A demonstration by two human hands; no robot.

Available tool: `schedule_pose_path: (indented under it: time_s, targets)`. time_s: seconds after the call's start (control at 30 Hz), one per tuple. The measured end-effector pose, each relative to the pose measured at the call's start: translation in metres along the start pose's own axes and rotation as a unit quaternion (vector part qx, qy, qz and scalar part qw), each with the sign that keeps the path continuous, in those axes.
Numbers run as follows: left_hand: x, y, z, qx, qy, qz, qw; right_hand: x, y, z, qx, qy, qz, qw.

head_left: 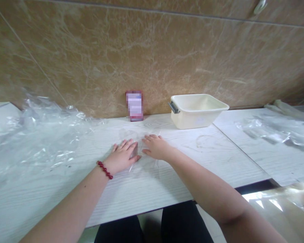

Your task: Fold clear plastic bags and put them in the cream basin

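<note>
While both palms press: left hand [124, 157] lies flat, fingers spread; right hand [156, 146] flat too, thumb out, neither gripping anything!
Sheet [145, 164]: clear plastic on the table [167, 185], beneath and between them; smoothing looks part-done, creases remain (glare hides its outline).
Left heap [43, 135]: loose plastic, rumpled, unflattened.
Right pile [278, 131]: more plastic, well apart.
Tub [190, 118]: cream, near the wall [91, 57].
Phone or card [135, 104]: propped there, blurred.
</note>
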State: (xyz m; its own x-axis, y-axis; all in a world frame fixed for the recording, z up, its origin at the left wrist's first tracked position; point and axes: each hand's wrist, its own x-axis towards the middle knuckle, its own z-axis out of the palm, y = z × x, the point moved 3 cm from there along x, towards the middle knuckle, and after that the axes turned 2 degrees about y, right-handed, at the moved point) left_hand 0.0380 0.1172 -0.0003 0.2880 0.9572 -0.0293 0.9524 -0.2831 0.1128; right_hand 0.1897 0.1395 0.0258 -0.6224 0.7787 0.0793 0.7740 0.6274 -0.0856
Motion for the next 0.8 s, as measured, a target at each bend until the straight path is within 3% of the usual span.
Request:
schedule_pose_path:
  time_s: [0.2, 0.43, 0.6, 0.7, 0.8]
  targets:
    - [-0.009, 0.01, -0.005, 0.013, -0.023, -0.008, 1.0, 0.017, 0.014, 0.009, 0.009, 0.008, 0.024, 1.0]
    - [-0.015, 0.014, -0.003, 0.029, 0.019, -0.001, 0.999, 0.034, 0.024, 0.024, 0.03, 0.019, 0.044, 0.998]
    - [-0.016, 0.019, -0.008, 0.036, 0.004, -0.001, 0.999, 0.038, 0.031, 0.017, 0.031, 0.081, 0.11, 0.99]
    - [-0.019, 0.022, -0.012, 0.043, -0.007, 0.0, 0.999, 0.035, 0.02, 0.007, 0.028, 0.113, 0.026, 0.993]
    - [-0.021, 0.025, -0.015, 0.052, -0.009, 0.008, 0.999, 0.031, 0.005, 0.007, 0.021, 0.092, -0.061, 0.994]
